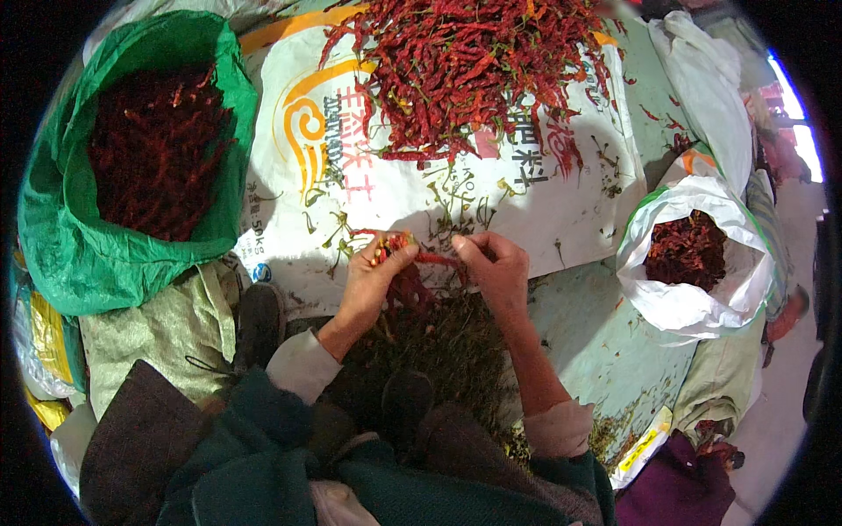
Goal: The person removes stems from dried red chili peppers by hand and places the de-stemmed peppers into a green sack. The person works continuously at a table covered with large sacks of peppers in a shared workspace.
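Observation:
My left hand [373, 276] is closed around a bunch of dried red chillies [411, 289], whose tips hang below the fingers and stem ends show above the thumb. One long red chilli [437, 259] reaches from this bunch across to my right hand [495, 269]. There the thumb and curled fingers pinch together at its end; the exact contact is partly hidden. Both hands are over the near edge of a flattened white woven sack [414, 191] with printing. Loose chilli stems [460, 204] lie scattered on it, beyond my hands. Farther back rises a large heap of dried red chillies [454, 79].
At left stands an open green woven sack [49, 217] filled with dark red chillies [158, 158]. To the right is a white-lined bag [743, 289] holding chilli pieces [687, 250]. Stem litter [447, 355] covers the floor between my legs. A purple cloth [677, 473] lies lower right.

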Motion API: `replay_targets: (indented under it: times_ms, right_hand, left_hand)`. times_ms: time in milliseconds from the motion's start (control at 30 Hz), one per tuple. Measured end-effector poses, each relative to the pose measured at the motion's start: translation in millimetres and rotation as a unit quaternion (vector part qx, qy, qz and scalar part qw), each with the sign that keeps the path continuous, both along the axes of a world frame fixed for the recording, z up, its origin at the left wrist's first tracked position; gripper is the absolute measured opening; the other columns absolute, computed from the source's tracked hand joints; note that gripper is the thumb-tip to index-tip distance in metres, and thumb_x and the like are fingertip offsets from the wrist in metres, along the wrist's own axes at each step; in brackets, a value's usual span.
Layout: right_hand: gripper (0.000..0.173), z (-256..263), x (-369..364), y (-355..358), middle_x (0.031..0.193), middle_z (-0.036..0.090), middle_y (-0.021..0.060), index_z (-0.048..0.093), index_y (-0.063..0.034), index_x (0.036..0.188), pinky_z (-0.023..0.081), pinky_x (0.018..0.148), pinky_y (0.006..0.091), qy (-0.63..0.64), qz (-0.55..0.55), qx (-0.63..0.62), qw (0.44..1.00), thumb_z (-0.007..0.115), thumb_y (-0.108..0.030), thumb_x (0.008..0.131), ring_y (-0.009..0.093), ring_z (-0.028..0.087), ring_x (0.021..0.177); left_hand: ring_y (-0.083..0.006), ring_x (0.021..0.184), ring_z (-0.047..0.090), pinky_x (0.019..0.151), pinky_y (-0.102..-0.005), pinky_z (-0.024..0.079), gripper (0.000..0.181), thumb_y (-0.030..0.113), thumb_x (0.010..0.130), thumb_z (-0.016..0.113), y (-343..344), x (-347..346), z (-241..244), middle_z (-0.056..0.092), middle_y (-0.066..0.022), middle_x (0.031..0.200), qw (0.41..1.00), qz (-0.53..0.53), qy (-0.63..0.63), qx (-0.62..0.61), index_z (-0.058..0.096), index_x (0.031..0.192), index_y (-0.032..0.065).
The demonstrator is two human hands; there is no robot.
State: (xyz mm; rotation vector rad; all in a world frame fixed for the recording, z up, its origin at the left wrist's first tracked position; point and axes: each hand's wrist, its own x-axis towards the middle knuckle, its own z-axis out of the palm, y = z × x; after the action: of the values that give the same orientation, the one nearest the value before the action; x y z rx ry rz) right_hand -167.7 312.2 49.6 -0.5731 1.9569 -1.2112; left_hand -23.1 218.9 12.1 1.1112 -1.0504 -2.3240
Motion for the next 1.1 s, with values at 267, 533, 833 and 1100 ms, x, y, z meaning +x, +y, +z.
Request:
replay_targets:
  times_ms: [267, 533, 833, 1100]
  right_hand:
    - [0.017, -10, 0, -5, 0.083, 0.061, 0.0132, 0.062, -0.0015, 0.087, 0.048, 0.061, 0.0318, 0.239, 0.268, -0.031, 0.933, 0.062, -0.014, 0.077, 0.024, 0.06, 0.071]
    - [0.015, -11, 5, 3, 0.075, 0.06, 0.011, 0.061, -0.003, 0.083, 0.048, 0.054, 0.0322, 0.342, 0.271, -0.067, 0.897, 0.063, -0.015, 0.074, 0.026, 0.06, 0.065]
    - [0.027, -12, 12, 0, 0.062, 0.061, 0.0059, 0.061, 0.0017, 0.073, 0.045, 0.05, 0.0269, -0.019, 0.1, 0.007, 0.995, 0.065, -0.025, 0.072, 0.012, 0.057, 0.055]
    - [0.019, -19, 2, 10, 0.059, 0.057, 0.002, 0.062, -0.0018, 0.076, 0.038, 0.044, 0.0215, -0.3, -0.024, -0.046, 0.952, 0.058, -0.02, 0.08, 0.008, 0.052, 0.049]
  left_hand:
    - [-0.0086, 0.064, 0.056, 0.057, -0.0224, 0.046, 0.012, 0.014, 0.087, 0.053, -3, 6, 6, 0.062, -0.0027, 0.076, 0.981, -0.179, -0.031, -0.06, 0.055, 0.095, 0.0046]
    - [-0.0066, 0.06, 0.053, 0.052, -0.0219, 0.042, 0.012, 0.016, 0.087, 0.052, -9, 7, 14, 0.058, -0.0006, 0.069, 0.966, -0.244, -0.021, -0.082, 0.055, 0.09, 0.0047]
    - [-0.0043, 0.064, 0.05, 0.057, -0.02, 0.041, 0.013, 0.012, 0.085, 0.054, -20, 10, 22, 0.057, 0.0024, 0.073, 0.953, -0.272, 0.003, -0.137, 0.056, 0.096, 0.0046]
    - [-0.0084, 0.069, 0.054, 0.062, -0.0225, 0.043, 0.013, 0.013, 0.083, 0.058, -18, 21, 21, 0.059, -0.0006, 0.078, 0.966, -0.246, 0.079, -0.031, 0.058, 0.09, 0.0024]
